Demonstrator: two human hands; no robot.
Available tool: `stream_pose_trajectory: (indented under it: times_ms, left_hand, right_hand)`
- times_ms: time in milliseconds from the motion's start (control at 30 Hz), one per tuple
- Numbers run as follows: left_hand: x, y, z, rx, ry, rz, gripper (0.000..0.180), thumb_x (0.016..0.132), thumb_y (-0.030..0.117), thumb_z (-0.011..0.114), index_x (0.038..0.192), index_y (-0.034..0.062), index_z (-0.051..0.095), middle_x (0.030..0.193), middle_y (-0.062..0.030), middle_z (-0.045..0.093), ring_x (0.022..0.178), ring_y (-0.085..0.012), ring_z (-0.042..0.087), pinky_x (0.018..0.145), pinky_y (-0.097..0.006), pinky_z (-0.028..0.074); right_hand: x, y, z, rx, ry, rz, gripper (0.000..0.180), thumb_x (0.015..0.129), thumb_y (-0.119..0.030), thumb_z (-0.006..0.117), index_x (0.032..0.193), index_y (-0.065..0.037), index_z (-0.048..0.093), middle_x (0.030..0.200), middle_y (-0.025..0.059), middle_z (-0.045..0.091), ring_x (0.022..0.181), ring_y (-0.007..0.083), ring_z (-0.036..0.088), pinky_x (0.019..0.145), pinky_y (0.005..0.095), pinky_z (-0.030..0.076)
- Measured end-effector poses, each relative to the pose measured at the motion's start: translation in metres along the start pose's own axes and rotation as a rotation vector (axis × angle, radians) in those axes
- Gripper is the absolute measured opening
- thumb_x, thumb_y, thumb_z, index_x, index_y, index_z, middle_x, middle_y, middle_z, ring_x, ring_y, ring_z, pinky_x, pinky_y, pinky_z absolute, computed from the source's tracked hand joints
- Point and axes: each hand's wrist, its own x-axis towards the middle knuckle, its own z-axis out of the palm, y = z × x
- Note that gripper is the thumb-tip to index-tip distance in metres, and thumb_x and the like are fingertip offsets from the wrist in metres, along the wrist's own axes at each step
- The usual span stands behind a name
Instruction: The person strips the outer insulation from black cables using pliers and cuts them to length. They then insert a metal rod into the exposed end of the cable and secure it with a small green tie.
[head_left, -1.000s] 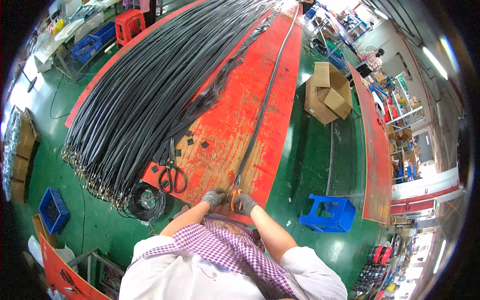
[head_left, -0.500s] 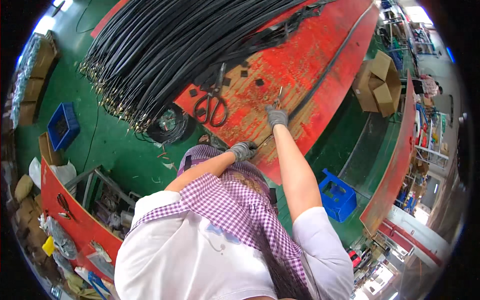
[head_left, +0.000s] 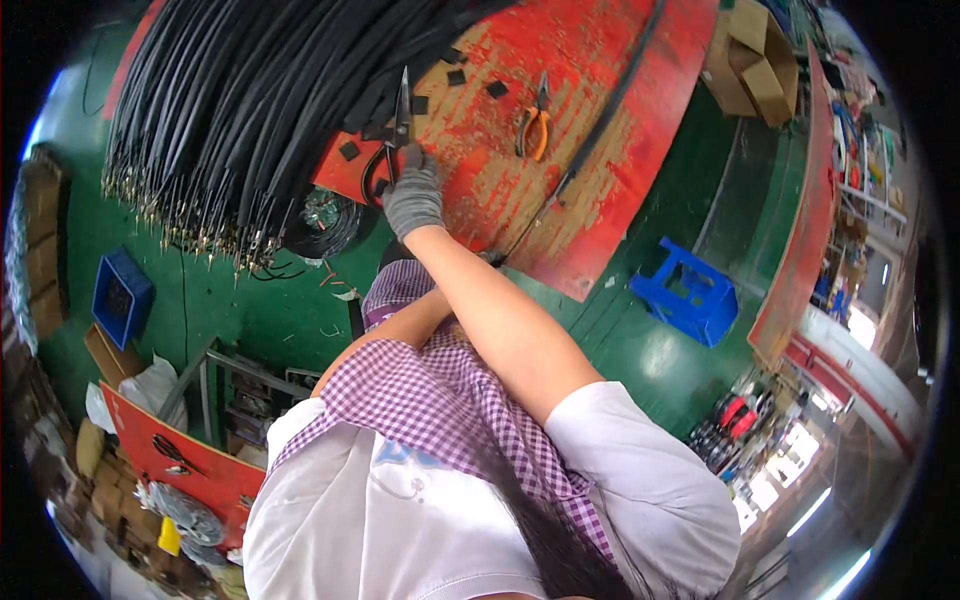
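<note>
My right hand [head_left: 415, 198], in a grey glove, is closed on the black handles of a pair of scissors [head_left: 403, 105] at the table's left edge. The blades point away from me. Most of my left hand [head_left: 492, 258] is hidden behind my right forearm; only gloved fingertips show, at the near end of a black sleeved cable [head_left: 605, 115]. This cable runs diagonally up the red worn table [head_left: 590, 240]. Pliers with orange handles [head_left: 533, 130] lie left of the cable, with small black square pieces [head_left: 497, 89] nearby.
A thick bundle of black cables [head_left: 260, 90] covers the table's far left, its metal-tipped ends hanging over the edge. A coil of black cable [head_left: 325, 222] is below it. On the green floor stand a blue stool [head_left: 688, 290], a blue crate [head_left: 122, 297] and an open cardboard box [head_left: 750, 65].
My right hand has let go of the pliers, moved left across the table and taken hold of the scissors. The left hand stays by the near cable end. The whole view has shifted.
</note>
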Motion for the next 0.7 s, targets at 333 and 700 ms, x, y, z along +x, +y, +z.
stream_pose_trajectory:
  times_ms: [333,700]
  left_hand:
    - [-0.008,-0.018,0.012,0.177,0.052,-0.112,0.031,0.073,0.026,0.048,0.097,0.0071,0.053,0.091,-0.0158,0.055,0.083,-0.0287,0.053,0.072,-0.035,0.041]
    - [-0.02,-0.007,0.019,0.146,0.288,-0.187,0.033,0.074,0.029,0.046,0.099,0.0073,0.052,0.092,-0.017,0.055,0.085,-0.0301,0.053,0.073,-0.036,0.041]
  right_hand:
    - [-0.016,0.022,-0.031,0.229,-0.153,0.153,0.062,0.063,-0.02,0.062,0.115,-0.007,0.031,0.101,0.0185,0.046,0.097,0.03,0.046,0.081,0.0337,0.038]
    - [-0.155,0.158,-0.071,1.235,0.062,0.422,0.022,0.076,-0.009,0.051,0.097,-0.005,0.044,0.086,0.0081,0.051,0.077,0.018,0.051,0.068,0.026,0.044]
